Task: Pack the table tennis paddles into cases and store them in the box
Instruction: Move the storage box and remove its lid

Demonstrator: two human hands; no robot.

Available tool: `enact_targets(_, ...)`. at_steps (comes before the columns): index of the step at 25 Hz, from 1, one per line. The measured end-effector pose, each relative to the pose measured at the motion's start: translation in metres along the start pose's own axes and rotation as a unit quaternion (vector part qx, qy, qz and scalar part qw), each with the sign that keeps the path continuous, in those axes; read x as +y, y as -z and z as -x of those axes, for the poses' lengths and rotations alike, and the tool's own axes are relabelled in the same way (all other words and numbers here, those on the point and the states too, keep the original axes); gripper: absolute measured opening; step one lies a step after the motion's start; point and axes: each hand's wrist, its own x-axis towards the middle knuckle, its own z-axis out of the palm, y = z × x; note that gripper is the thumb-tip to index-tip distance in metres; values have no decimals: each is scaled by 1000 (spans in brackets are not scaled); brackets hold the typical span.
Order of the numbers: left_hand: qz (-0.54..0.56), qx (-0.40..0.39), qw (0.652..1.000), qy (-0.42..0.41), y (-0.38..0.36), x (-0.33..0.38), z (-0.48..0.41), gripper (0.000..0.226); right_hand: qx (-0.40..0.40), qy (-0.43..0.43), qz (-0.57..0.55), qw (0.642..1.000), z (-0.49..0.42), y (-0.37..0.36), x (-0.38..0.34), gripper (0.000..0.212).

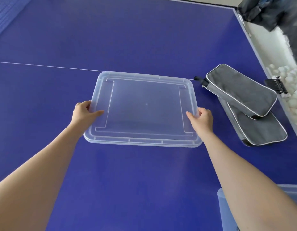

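A clear plastic box lid (144,107) lies flat on the blue table tennis table (127,39) in the middle of the view. My left hand (83,112) grips its left edge, thumb on top. My right hand (201,118) grips its right edge the same way. To the right, two grey paddle cases with white piping lie stacked, the upper case (241,90) crossing the lower case (264,130). No bare paddle is in view. A corner of the clear box (227,207) shows at the bottom right, partly hidden by my right forearm.
Beyond the table's right edge stands a white tray holding several white balls (284,77). A black clip-like object (276,85) sits at that edge. A dark bag (267,12) lies at the far right corner. A white centre line (44,65) crosses the table.
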Motion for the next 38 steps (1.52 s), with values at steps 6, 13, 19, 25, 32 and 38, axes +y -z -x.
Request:
enact_targets(6, -28, 9, 1000, 10, -19, -16, -9, 24, 21, 15, 22, 999, -1, -22, 11, 43)
enact_targets(13, -28, 23, 999, 6, -28, -15, -5, 40, 34, 28, 53, 998, 1, -26, 14, 49)
enact_targets(19, -50, 4, 999, 19, -22, -13, 0, 54, 14, 20, 72, 997, 14, -16, 8, 54)
enact_targets(25, -123, -52, 991, 12, -6, -19, 27, 87, -42, 50, 109, 992, 48, 5, -6, 68)
enact_targets(32, -272, -88, 952, -113, 25, -32, 101, 74, -108, 196, 253, 941, 113, 36, -34, 67)
enact_targets(38, -333, -97, 926, -151, 47, -39, 173, 72, -150, 249, 304, 907, 183, 39, -45, 66)
